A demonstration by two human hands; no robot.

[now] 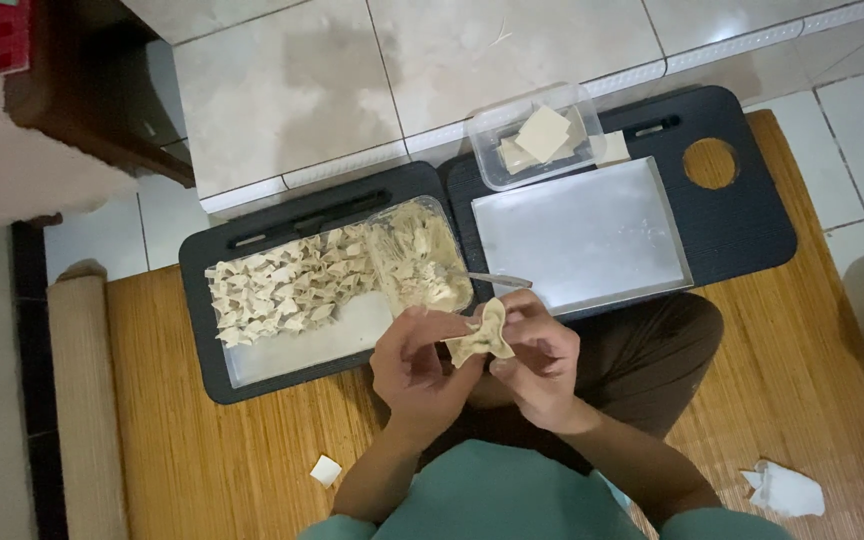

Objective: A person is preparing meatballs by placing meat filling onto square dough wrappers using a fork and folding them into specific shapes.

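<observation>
Both hands, left [417, 365] and right [542, 360], pinch a folded dumpling wrapper [482, 335] between their fingertips.

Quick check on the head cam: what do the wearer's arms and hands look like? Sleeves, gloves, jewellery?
Both hands are bare: no gloves on the left hand or the right hand, and no rings, watch or bracelets visible. The forearms are uncovered down to the bottom edge of the picture. Teal-green short sleeves show at the lower edge, part of a teal-green top.

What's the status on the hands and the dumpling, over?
Left hand and right hand both pinching one folded dumpling. Tray of finished dumplings just ahead. Nothing in the way.
</observation>
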